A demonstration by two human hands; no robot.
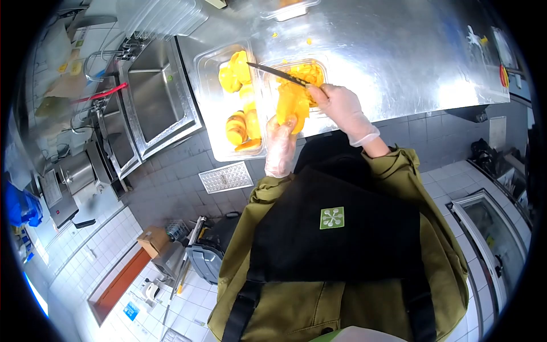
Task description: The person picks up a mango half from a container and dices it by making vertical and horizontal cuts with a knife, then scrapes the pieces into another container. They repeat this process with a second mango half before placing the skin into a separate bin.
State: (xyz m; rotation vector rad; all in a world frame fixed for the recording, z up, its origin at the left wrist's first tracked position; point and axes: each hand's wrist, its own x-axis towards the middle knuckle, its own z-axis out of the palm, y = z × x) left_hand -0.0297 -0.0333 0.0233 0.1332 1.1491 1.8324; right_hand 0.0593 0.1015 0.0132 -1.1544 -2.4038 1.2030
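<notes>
In the head view, my left hand (281,145), in a clear glove, is wrapped round the lower end of a peeled mango (292,104). My right hand (342,111), gloved too, grips a knife (278,72) by its handle, its dark blade pointing up and left across the mango's top. Beneath the mango is a clear container (326,64) with cut yellow pieces (307,72); my hands partly hide it. To its left, a longer clear tray (209,108) holds several peeled yellow-orange fruits (236,127), some with brownish stripes.
The steel worktop (393,51) carries a stack of clear containers (162,16) at the back left, another small container (289,10) at the back, and a few yellow scraps. A steel sink (162,91) adjoins on the left. A grey bin (204,263) stands on the floor behind.
</notes>
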